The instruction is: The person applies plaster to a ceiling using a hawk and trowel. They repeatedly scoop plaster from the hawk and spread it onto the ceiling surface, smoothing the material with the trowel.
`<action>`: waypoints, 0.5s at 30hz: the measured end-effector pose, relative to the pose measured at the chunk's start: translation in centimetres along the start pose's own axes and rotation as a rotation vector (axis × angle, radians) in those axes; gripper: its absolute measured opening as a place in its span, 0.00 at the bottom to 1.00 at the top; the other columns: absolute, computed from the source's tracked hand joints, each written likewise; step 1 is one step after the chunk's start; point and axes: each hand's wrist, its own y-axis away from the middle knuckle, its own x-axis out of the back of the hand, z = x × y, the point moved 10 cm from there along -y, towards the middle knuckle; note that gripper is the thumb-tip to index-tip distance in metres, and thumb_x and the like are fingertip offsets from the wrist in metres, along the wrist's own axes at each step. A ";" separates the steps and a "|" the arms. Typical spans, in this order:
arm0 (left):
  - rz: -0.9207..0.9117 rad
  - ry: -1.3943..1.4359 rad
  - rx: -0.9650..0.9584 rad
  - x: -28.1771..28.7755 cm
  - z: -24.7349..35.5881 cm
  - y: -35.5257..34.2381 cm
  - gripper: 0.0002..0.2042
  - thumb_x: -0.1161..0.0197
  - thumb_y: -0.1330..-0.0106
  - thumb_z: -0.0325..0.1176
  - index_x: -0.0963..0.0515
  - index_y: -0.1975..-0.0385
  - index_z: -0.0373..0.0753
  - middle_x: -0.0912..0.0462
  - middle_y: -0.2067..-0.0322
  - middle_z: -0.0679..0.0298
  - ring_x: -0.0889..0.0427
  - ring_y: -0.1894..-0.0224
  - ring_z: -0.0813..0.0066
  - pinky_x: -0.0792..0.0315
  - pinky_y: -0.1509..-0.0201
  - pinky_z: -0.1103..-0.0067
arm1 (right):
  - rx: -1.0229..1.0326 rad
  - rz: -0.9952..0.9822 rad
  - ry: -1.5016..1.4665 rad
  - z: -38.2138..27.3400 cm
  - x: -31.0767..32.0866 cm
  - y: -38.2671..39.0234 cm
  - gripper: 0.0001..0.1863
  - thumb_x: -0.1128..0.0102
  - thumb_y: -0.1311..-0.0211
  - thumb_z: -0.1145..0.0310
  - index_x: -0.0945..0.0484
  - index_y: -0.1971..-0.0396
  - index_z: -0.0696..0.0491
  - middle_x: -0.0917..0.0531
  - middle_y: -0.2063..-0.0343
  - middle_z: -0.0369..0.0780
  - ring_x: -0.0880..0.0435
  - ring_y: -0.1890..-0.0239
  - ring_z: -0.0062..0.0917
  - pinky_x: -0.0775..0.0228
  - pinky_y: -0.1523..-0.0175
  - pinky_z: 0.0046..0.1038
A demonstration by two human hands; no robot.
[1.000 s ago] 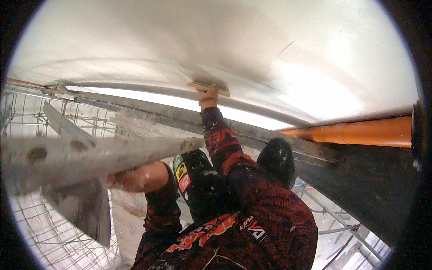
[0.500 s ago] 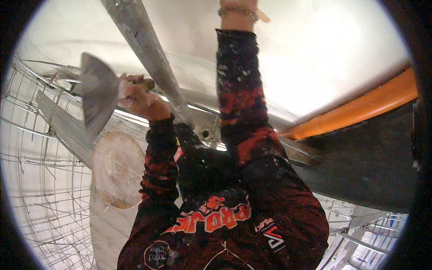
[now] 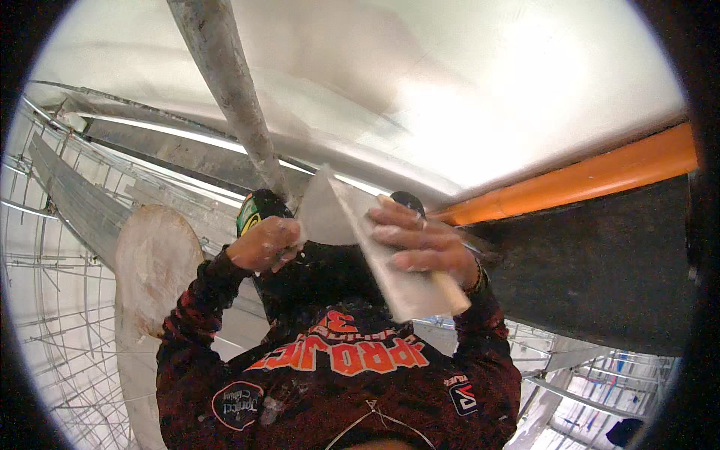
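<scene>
Grey metal could skid: a skewed angle between my broad, flared, grey metal scraper (image 3: pixel 327 214) and the flat, pale, rectangular trowel (image 3: pixel 382 271) might nick an edge. My left hand (image 3: pixel 268 244) is clamped on the scraper, blade extending rightward; my right hand (image 3: pixel 427 247) grips the trowel, its plate leftward. Whether they touch, I cannot tell.

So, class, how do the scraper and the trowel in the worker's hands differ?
The scraper in the left hand has a blade that widens outward; the trowel in the right hand has a long plate. The trowel shows a pale bar handle, while the scraper's handle is hidden in the grip. Both have flat, greyish faces.
</scene>
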 end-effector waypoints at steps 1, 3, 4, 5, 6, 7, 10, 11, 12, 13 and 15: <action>0.017 -0.185 -0.124 0.0 1.7 -0.4 0.26 0.56 0.34 0.58 0.31 0.76 0.38 0.33 0.85 0.69 0.34 0.86 0.80 0.39 0.84 0.84 | -0.022 -0.155 0.173 0.0 -1.4 0.0 0.23 0.54 0.40 0.65 0.32 0.42 0.44 0.33 0.39 0.42 0.43 0.34 0.42 0.57 0.32 0.50; 0.009 -0.229 -0.102 -0.6 2.7 -0.7 0.25 0.56 0.34 0.57 0.30 0.76 0.39 0.33 0.86 0.68 0.33 0.87 0.79 0.39 0.85 0.84 | -0.093 -0.202 0.440 1.1 -1.3 0.3 0.30 0.43 0.49 0.67 0.33 0.42 0.45 0.34 0.39 0.42 0.43 0.34 0.42 0.58 0.32 0.50; -0.036 -0.107 0.043 -1.6 1.9 -0.8 0.24 0.56 0.34 0.56 0.30 0.76 0.39 0.33 0.86 0.68 0.33 0.88 0.79 0.39 0.85 0.84 | -0.148 -0.277 0.596 2.3 -1.5 0.9 0.33 0.37 0.54 0.68 0.33 0.42 0.45 0.34 0.39 0.42 0.43 0.34 0.42 0.59 0.32 0.51; -0.044 -0.140 0.037 -2.2 2.4 -0.8 0.24 0.56 0.33 0.56 0.30 0.76 0.38 0.33 0.87 0.68 0.33 0.88 0.79 0.39 0.85 0.83 | -0.207 -0.278 0.705 3.4 -0.8 1.7 0.37 0.37 0.57 0.67 0.35 0.41 0.44 0.37 0.37 0.39 0.46 0.32 0.37 0.58 0.31 0.48; -0.050 -0.174 0.031 -2.9 3.0 -0.8 0.23 0.56 0.33 0.55 0.30 0.75 0.38 0.33 0.87 0.68 0.32 0.88 0.79 0.38 0.85 0.83 | -0.296 -0.232 0.753 4.7 0.5 2.7 0.38 0.36 0.58 0.68 0.35 0.40 0.44 0.37 0.37 0.39 0.46 0.32 0.37 0.58 0.31 0.47; -0.060 -0.185 0.031 -3.4 3.4 -0.7 0.23 0.56 0.33 0.54 0.30 0.75 0.38 0.33 0.87 0.67 0.32 0.88 0.79 0.38 0.85 0.83 | -0.356 -0.216 0.794 5.8 1.5 4.1 0.39 0.36 0.59 0.68 0.35 0.40 0.44 0.38 0.37 0.39 0.46 0.32 0.37 0.59 0.30 0.47; 0.018 -0.199 0.012 -3.2 4.6 -0.7 0.20 0.55 0.32 0.49 0.29 0.73 0.38 0.29 0.84 0.64 0.27 0.83 0.71 0.35 0.80 0.78 | -0.503 -0.035 0.717 8.8 4.7 8.5 0.35 0.39 0.51 0.67 0.38 0.39 0.47 0.37 0.38 0.41 0.41 0.35 0.38 0.47 0.34 0.46; 0.153 -0.378 -0.186 -2.3 6.9 -0.6 0.17 0.52 0.33 0.47 0.28 0.72 0.38 0.27 0.81 0.63 0.26 0.80 0.68 0.34 0.78 0.76 | -0.565 0.155 0.479 9.9 5.7 10.1 0.33 0.43 0.47 0.63 0.39 0.39 0.49 0.35 0.40 0.44 0.38 0.37 0.40 0.45 0.35 0.46; 0.293 -0.541 -0.363 -1.8 9.0 -0.1 0.15 0.50 0.34 0.44 0.27 0.71 0.38 0.25 0.79 0.61 0.24 0.77 0.64 0.33 0.75 0.74 | -0.642 0.393 0.241 11.1 6.6 12.1 0.31 0.46 0.43 0.60 0.40 0.39 0.50 0.33 0.42 0.47 0.35 0.39 0.42 0.42 0.37 0.45; 0.436 -0.658 -0.532 -1.7 10.8 0.7 0.12 0.48 0.35 0.41 0.27 0.69 0.38 0.24 0.77 0.60 0.23 0.75 0.61 0.32 0.72 0.72 | -0.656 0.614 0.028 12.0 6.7 13.7 0.31 0.46 0.43 0.57 0.39 0.41 0.53 0.31 0.46 0.48 0.31 0.43 0.42 0.39 0.39 0.45; 0.646 -0.823 -0.546 -1.6 11.5 0.6 0.08 0.45 0.38 0.36 0.26 0.67 0.38 0.22 0.72 0.58 0.23 0.70 0.57 0.32 0.66 0.70 | -0.766 1.105 -0.454 14.2 4.6 17.7 0.30 0.46 0.44 0.54 0.37 0.45 0.56 0.27 0.54 0.48 0.26 0.51 0.41 0.33 0.43 0.43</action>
